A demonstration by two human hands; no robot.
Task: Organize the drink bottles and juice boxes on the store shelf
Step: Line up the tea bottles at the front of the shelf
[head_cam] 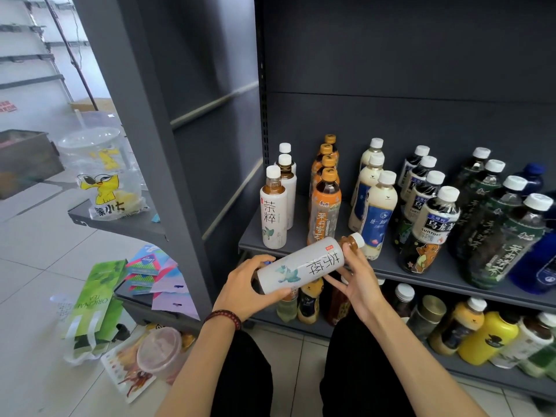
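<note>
On the upper shelf point(445, 276) most of the sorting looks done: from the left, a short file of white-sleeved tea bottles point(274, 210), then orange-capped tea point(325, 206), milky bottles with blue labels point(376, 203), oolong tea point(433, 206) and dark green-labelled bottles point(496, 224), each file running front to back. The lower shelf point(469, 370) holds a looser mix of yellow and dark bottles, so I judge that part is left, though much of it is hidden.

In front of the upper shelf's edge, one more white tea bottle point(304, 264) is held off the shelf, lying nearly flat. Its long axis runs from lower left to upper right, base toward the left hand point(249, 284), white cap pointing up and right toward the milky row. The left hand is wrapped around the base end; the right hand point(353, 276) is closed on the neck end from below. It probably belongs with the leftmost file and has to be stood upright first.
</note>
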